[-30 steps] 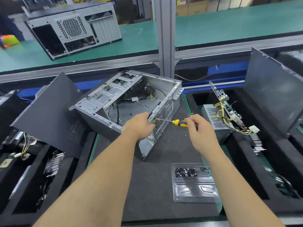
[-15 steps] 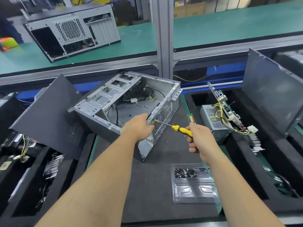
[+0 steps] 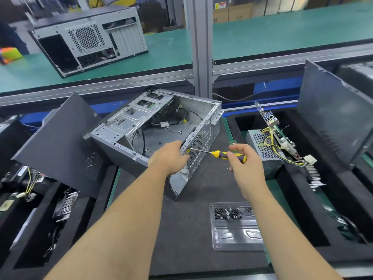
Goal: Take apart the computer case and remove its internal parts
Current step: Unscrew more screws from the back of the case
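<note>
Screwdriver (image 3: 228,155) now level, was tilted | my right hand (image 3: 245,164) pinches its handle, tip at case (image 3: 153,128) rear | left hand (image 3: 168,156) grips case edge

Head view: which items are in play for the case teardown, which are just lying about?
In play:
open computer case
screwdriver
left hand
right hand
screw tray

Lying about:
second case on the green bench
power supply
black side panel

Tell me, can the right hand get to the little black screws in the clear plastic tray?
Probably yes: the clear plastic tray lies uncovered just below the right hand, though it holds the yellow-and-black screwdriver.
</note>
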